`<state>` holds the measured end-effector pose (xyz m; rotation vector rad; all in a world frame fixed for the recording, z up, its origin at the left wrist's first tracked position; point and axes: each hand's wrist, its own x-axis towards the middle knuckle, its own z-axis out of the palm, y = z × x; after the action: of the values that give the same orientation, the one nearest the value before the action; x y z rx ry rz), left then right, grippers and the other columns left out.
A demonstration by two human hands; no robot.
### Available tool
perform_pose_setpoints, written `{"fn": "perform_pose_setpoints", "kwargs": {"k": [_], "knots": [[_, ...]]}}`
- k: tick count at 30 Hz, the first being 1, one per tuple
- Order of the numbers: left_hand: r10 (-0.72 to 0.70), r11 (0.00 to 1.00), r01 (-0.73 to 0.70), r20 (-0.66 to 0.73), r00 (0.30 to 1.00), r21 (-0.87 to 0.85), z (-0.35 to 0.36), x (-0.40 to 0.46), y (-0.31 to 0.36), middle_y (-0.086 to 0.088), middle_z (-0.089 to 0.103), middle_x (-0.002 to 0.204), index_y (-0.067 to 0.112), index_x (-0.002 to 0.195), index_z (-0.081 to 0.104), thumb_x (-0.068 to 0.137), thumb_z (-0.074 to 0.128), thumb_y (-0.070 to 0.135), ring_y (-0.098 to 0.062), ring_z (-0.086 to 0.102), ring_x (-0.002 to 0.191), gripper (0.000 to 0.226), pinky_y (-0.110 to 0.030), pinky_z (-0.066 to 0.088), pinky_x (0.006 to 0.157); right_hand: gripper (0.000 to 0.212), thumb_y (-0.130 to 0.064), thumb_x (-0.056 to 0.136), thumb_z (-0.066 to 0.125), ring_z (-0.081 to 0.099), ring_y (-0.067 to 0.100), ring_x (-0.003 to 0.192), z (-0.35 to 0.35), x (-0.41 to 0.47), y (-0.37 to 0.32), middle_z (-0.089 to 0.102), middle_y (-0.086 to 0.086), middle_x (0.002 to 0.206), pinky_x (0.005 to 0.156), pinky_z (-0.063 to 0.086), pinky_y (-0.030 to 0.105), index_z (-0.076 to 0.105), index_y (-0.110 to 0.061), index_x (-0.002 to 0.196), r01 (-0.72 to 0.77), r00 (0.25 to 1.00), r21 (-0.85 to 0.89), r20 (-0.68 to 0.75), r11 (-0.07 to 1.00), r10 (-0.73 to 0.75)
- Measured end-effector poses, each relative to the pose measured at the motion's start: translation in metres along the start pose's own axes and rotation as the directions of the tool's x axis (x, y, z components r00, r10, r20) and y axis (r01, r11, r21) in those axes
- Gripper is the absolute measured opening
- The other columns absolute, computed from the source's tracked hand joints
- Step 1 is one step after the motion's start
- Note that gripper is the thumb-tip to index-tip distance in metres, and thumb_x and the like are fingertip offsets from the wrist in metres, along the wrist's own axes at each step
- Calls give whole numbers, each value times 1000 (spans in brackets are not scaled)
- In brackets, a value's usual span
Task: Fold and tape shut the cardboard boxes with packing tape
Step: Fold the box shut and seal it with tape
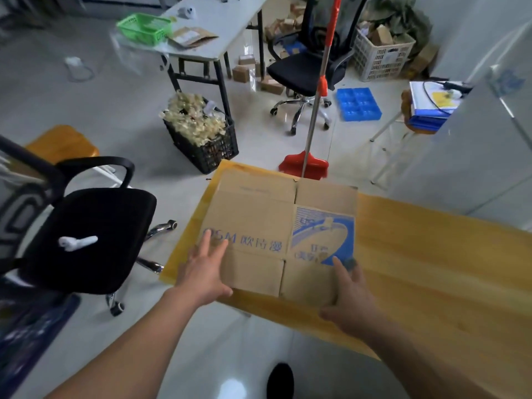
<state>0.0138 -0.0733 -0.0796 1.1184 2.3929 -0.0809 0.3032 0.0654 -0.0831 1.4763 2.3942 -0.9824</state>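
Cardboard lying flat is where it all starts: the box (280, 234) is still collapsed, lying on the near-left end of the yellow wooden table (431, 269), blue print facing up. Over on the left there's a black office chair (86, 240) with a small white gadget (77, 242) on the seat, worth keeping clear of when swinging the box around. The left hand (203, 273) lies on the left edge with fingers straight, thumb tucked at the near edge, so released rather than clamped. The right hand (349, 293) is at the near right corner, thumb under the edge and fingers on top, looks like a light pinch to me. I'd lift from both sides and push the edges inward so it pops square, then fold the short flaps first. No tape roll visible anywhere, fyi.
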Motion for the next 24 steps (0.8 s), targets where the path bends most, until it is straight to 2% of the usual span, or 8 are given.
{"fn": "perform_pose_setpoints", "kwargs": {"k": [7, 9, 12, 14, 16, 18, 21, 24], "knots": [[-51, 998, 51, -1, 999, -21, 0, -3, -2, 11, -23, 158, 43, 151, 7, 59, 89, 42, -30, 6, 148, 123, -50, 35, 110, 113, -42, 59, 82, 44, 28, 122, 8, -1, 3, 6, 0, 150, 95, 52, 36, 16, -31, 150, -10, 997, -58, -76, 998, 5], [-51, 998, 50, -13, 999, -44, 0, -6, -4, 11, -19, 159, 41, 152, 10, 62, 88, 40, -29, 14, 146, 120, -45, 37, 110, 109, -43, 62, 81, 42, 27, 124, 8, -1, 5, 12, 1, 148, 97, 52, 39, 19, -31, 150, -18, 998, -59, -69, 998, 14], [-51, 997, 45, -101, 994, -60, -8, -13, -3, 11, -4, 159, 40, 151, 18, 60, 85, 43, -27, 27, 139, 113, -39, 40, 105, 93, -47, 61, 74, 46, 27, 115, 1, -5, 6, 23, 2, 138, 92, 53, 41, 31, -33, 143, -3, 998, -55, -63, 998, 0], [-45, 997, 35, -158, 986, -66, -17, -20, -1, 12, 7, 155, 41, 148, 25, 55, 81, 52, -24, 29, 136, 109, -41, 38, 104, 80, -55, 62, 61, 49, 25, 107, -7, -10, 8, 30, 0, 132, 88, 53, 39, 40, -33, 136, 31, 997, -65, -76, 997, -36], [-13, 996, -8, -222, 975, -90, -28, -29, 0, 16, 17, 148, 42, 144, 34, 53, 72, 62, -21, 30, 133, 101, -43, 37, 103, 71, -61, 65, 46, 51, 25, 98, -17, -16, 14, 37, 0, 129, 80, 48, 34, 47, -30, 129, 55, 991, -48, -120, 997, -60], [26, 989, -69, -296, 955, -134, -40, -39, 3, 15, 27, 140, 40, 139, 45, 54, 61, 67, -20, 33, 128, 91, -43, 38, 104, 61, -56, 76, 48, 54, 28, 98, -28, -20, 23, 47, 1, 127, 76, 42, 31, 53, -24, 126, 96, 973, -19, -208, 995, -98], [23, 957, -135, -400, 916, -255, -57, -50, 17, 10, 40, 130, 31, 125, 63, 58, 61, 57, -23, 43, 118, 72, -38, 39, 105, 41, -37, 92, 57, 59, 23, 104, -50, -24, 26, 57, 1, 130, 80, 43, 28, 61, -17, 127, 161, 940, 45, -311, 986, -139], [-47, 918, -163, -508, 860, -362, -73, -59, 40, 5, 48, 121, 21, 109, 72, 68, 74, 33, -23, 48, 111, 43, -32, 38, 102, 25, -30, 95, 54, 56, 11, 87, -79, -30, 20, 67, -1, 114, 67, 38, 21, 70, -22, 112, 204, 921, 149, -364, 968, -138]]}}
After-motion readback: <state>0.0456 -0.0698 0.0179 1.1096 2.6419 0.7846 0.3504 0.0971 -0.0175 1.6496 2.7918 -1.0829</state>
